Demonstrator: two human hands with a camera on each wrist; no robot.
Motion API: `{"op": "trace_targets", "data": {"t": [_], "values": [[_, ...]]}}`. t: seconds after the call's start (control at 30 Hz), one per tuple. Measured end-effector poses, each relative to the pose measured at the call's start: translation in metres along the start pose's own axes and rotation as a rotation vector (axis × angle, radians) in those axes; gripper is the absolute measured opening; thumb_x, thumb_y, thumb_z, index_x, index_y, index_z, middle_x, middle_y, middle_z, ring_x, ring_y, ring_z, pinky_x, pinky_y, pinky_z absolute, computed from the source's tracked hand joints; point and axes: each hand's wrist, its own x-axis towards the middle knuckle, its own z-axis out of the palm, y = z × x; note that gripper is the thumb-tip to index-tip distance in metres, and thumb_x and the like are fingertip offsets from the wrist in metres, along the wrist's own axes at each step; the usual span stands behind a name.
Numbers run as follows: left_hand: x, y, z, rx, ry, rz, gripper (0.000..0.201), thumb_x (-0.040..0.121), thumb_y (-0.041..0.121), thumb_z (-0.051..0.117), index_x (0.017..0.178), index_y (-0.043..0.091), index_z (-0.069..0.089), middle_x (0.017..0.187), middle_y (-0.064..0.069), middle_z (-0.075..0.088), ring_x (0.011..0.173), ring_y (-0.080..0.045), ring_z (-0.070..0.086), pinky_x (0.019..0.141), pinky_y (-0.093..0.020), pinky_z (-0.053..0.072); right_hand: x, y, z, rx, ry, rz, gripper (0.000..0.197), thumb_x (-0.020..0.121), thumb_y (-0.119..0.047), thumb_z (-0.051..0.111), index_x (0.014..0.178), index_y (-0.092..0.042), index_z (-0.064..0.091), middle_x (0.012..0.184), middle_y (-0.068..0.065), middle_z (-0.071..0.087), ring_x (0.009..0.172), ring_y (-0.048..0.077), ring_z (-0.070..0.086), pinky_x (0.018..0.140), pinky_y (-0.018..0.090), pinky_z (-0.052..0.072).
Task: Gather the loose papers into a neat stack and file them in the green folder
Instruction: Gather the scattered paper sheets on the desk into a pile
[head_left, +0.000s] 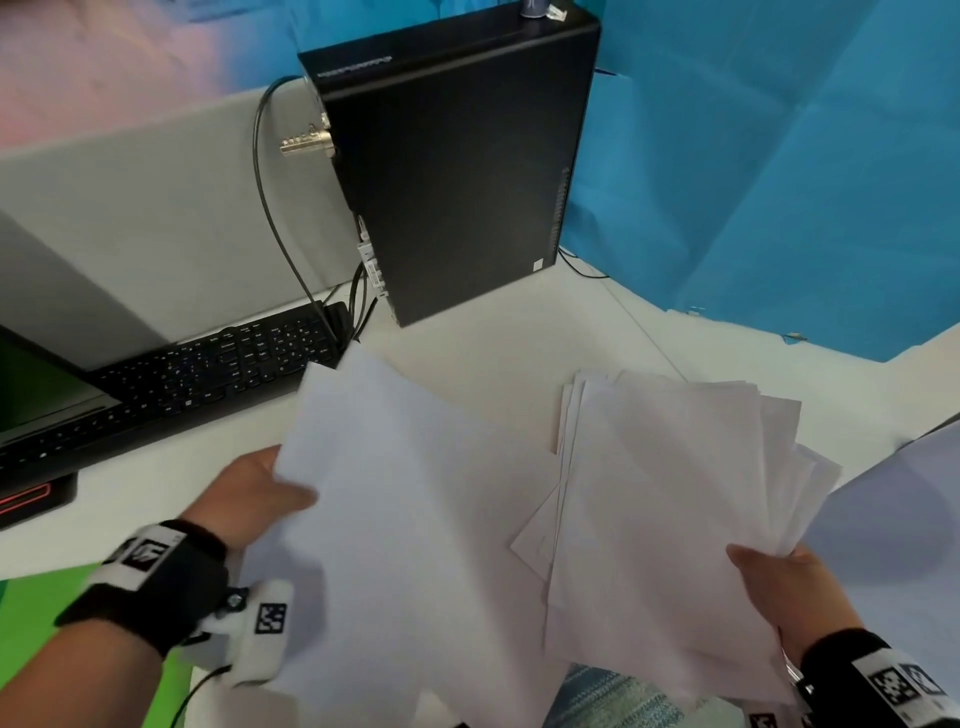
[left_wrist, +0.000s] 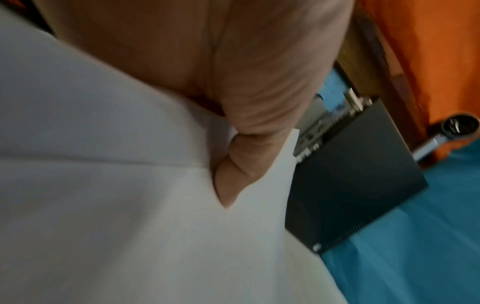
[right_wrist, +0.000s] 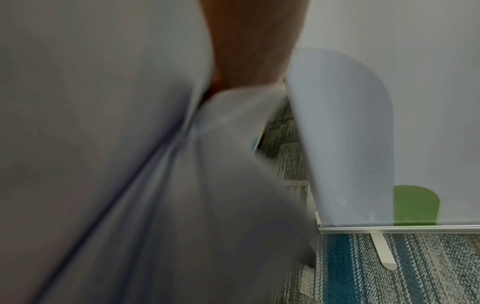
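My left hand (head_left: 270, 493) pinches the left edge of a white sheet (head_left: 405, 519), thumb on top, and holds it lifted over the desk. In the left wrist view the thumb (left_wrist: 244, 144) presses on that sheet (left_wrist: 116, 205). My right hand (head_left: 779, 582) grips the near right corner of a fanned bunch of white papers (head_left: 670, 493), raised off the desk. The right wrist view shows those papers (right_wrist: 116, 164) blurred against my thumb (right_wrist: 254, 41). The green folder (head_left: 31, 623) lies at the near left under my left forearm, mostly hidden.
A black computer tower (head_left: 457, 166) stands at the back of the white desk (head_left: 493, 353), with cables beside it. A black keyboard (head_left: 223, 364) and a laptop (head_left: 36, 405) sit at the left. Blue sheeting (head_left: 779, 156) hangs behind. Another white sheet (head_left: 904, 519) lies at the right edge.
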Motion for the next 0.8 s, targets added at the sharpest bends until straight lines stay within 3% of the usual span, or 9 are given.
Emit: {"op": "trace_targets", "data": {"t": [0.13,0.2,0.27,0.37,0.43,0.5,0.57,0.7,0.8], "values": [[-0.007,0.009,-0.024,-0.266,0.008,0.001,0.031,0.074,-0.011,0.07,0.103,-0.003,0.068,0.084,-0.017,0.078,0.063,-0.027,0.073,0.057,-0.032,0.061,-0.001,-0.008,0.004,-0.01,-0.005,-0.01,0.01,0.085,-0.005,0.068,0.095,-0.005,0.072,0.09,0.018,0.077,0.085,0.037,0.073,0.089,0.055,0.055],[-0.008,0.009,-0.024,-0.395,-0.08,0.002,0.051,0.057,0.001,0.082,0.106,-0.002,0.07,0.096,-0.024,0.075,0.074,-0.032,0.073,0.066,-0.038,0.062,0.0,-0.009,0.005,-0.016,-0.009,-0.004,0.015,0.085,-0.004,0.068,0.099,-0.004,0.072,0.089,0.016,0.077,0.084,0.036,0.073,0.087,0.053,0.056],[-0.009,0.01,-0.008,-0.44,-0.193,-0.026,0.055,0.05,0.004,0.084,0.103,-0.004,0.071,0.099,-0.028,0.074,0.077,-0.035,0.073,0.069,-0.041,0.062,-0.001,-0.013,0.005,-0.029,-0.02,-0.009,0.015,0.085,-0.004,0.067,0.099,-0.004,0.072,0.086,0.015,0.076,0.083,0.034,0.073,0.085,0.052,0.057],[-0.01,0.008,0.042,-0.257,-0.267,-0.088,0.044,0.057,-0.002,0.081,0.1,-0.006,0.072,0.101,-0.03,0.073,0.083,-0.037,0.073,0.075,-0.043,0.06,-0.003,-0.017,0.005,-0.015,-0.019,-0.01,0.01,0.088,0.0,0.063,0.091,-0.008,0.069,0.081,0.01,0.073,0.079,0.029,0.069,0.074,0.039,0.055],[-0.003,-0.004,0.08,-0.058,-0.203,-0.074,0.039,0.054,0.01,0.078,0.092,0.003,0.075,0.093,-0.019,0.077,0.088,-0.035,0.073,0.084,-0.046,0.058,-0.004,-0.018,0.007,-0.017,-0.009,-0.014,0.009,0.088,-0.001,0.065,0.091,-0.008,0.07,0.076,0.006,0.075,0.08,0.03,0.071,0.08,0.043,0.055],[0.002,-0.014,0.115,0.344,-0.15,-0.02,0.039,0.057,0.03,0.066,0.094,0.02,0.073,0.101,-0.009,0.073,0.102,-0.032,0.067,0.094,-0.041,0.053,-0.006,-0.019,0.009,-0.02,-0.004,-0.015,0.009,0.087,-0.002,0.066,0.087,-0.009,0.071,0.068,0.001,0.077,0.078,0.03,0.071,0.083,0.046,0.055],[0.001,-0.022,0.14,0.812,-0.085,0.001,0.045,0.069,0.034,0.051,0.111,0.031,0.065,0.123,-0.008,0.054,0.117,-0.034,0.048,0.098,-0.04,0.043,-0.008,-0.02,0.01,-0.023,-0.006,-0.013,0.01,0.087,-0.002,0.067,0.083,-0.011,0.071,0.067,0.001,0.077,0.078,0.03,0.072,0.085,0.049,0.056],[0.006,-0.032,0.157,0.944,-0.017,0.073,0.046,0.073,0.026,0.045,0.117,0.036,0.057,0.122,-0.004,0.048,0.114,-0.031,0.042,0.083,-0.035,0.037,-0.004,-0.013,0.008,-0.033,-0.013,-0.009,0.007,0.081,-0.012,0.071,0.087,-0.015,0.073,0.075,0.004,0.079,0.084,0.032,0.074,0.091,0.057,0.057],[0.01,-0.031,0.154,0.953,-0.046,0.019,0.043,0.078,0.026,0.047,0.12,0.034,0.058,0.126,-0.006,0.047,0.112,-0.033,0.049,0.087,-0.033,0.039,0.002,-0.005,0.007,-0.033,-0.02,-0.01,0.019,0.072,-0.024,0.073,0.09,-0.019,0.075,0.074,-0.002,0.08,0.08,0.03,0.075,0.088,0.058,0.058]]}}
